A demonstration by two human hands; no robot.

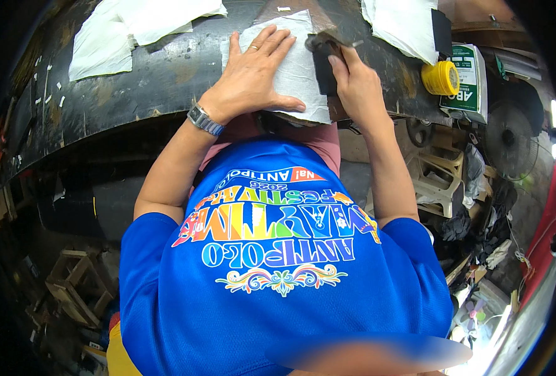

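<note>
My left hand [253, 72] lies flat with fingers spread, pressing on a white sheet [300, 66] at the near edge of the dark worktable. A ring and a metal wristwatch are on that arm. To its right, my right hand [360, 84] is closed round a dark tool [320, 42] that looks like a hammer, its head blurred. Its rounded end is over the sheet's right edge. Beside the sheet and just under the tool lies a flat black piece [325, 74]. The tool's handle is mostly hidden by my fingers.
More white sheets [99, 44] lie at the far left of the worktable [165, 94], and others [403, 28] at the far right. At the right end are a yellow tub [441, 78] and a green-and-white container [472, 88]. A fan [509, 141] and plastic stools [437, 182] stand beyond.
</note>
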